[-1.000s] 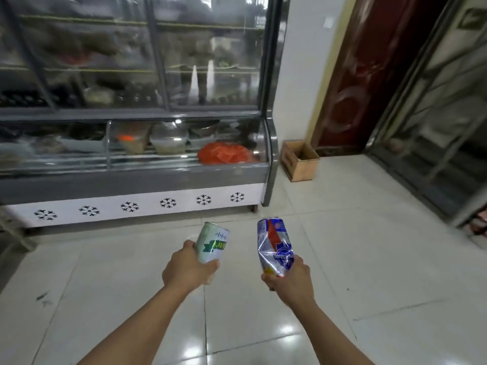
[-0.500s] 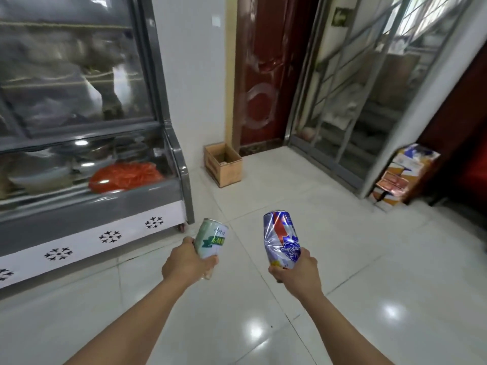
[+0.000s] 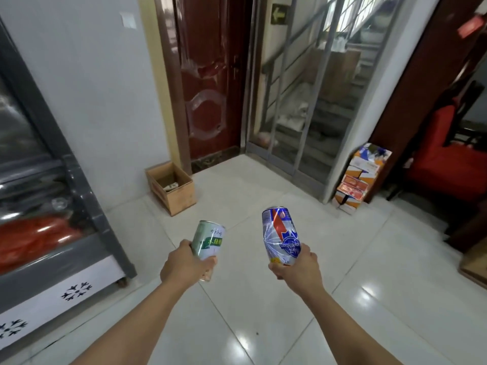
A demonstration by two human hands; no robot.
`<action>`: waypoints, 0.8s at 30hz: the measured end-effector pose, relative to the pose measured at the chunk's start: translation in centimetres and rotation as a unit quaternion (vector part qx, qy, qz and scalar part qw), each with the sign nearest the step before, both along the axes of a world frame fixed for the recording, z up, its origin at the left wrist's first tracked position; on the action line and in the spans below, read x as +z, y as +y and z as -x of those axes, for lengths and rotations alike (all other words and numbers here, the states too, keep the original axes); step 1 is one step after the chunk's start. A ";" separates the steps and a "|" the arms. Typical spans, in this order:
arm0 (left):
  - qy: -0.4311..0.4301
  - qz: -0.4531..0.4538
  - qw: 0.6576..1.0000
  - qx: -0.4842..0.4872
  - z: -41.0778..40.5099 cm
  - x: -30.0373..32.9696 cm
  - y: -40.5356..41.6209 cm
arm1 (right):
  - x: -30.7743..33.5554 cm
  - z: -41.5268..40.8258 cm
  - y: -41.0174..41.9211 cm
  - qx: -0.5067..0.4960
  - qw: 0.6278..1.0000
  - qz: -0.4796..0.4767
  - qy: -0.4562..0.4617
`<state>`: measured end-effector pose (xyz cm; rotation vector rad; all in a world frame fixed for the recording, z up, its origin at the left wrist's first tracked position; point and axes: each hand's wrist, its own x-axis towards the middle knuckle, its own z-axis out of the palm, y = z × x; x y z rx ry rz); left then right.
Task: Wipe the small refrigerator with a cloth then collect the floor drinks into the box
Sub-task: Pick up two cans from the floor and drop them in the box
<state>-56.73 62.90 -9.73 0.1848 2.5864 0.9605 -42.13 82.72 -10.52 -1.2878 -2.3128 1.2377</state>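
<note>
Now both hands grip drinks: the left hand (image 3: 184,264) a green can (image 3: 208,239), the right hand (image 3: 296,267) a dented blue can (image 3: 280,237). The open cardboard box (image 3: 171,184) sits ahead; carry them over it, then lower them in rather than tossing.

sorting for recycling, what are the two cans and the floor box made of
Blue can: thin glossy metal, likely aluminium, dented and creased. Green can: shiny printed metal, which kind unclear. Box: plain brown matte cardboard, apparently.

Both arms outstretched, hands (left (image 3: 184,264), right (image 3: 297,267)) gripping.
</note>
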 end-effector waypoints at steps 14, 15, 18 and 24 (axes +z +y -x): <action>0.017 -0.003 0.996 0.092 18.0 1.4 24.2 | 0.8 21.6 27.1 0.091 0.996 0.013 0.004; 0.018 -0.002 0.995 0.099 19.1 1.6 25.5 | 0.8 23.1 28.5 0.097 0.995 0.015 0.003; 0.019 0.000 0.994 0.112 22.4 1.6 29.0 | 0.8 27.2 31.9 0.110 0.994 0.020 0.003; 0.021 -0.045 0.991 0.121 32.7 0.4 37.8 | 0.0 37.6 39.9 0.131 0.991 0.011 -0.006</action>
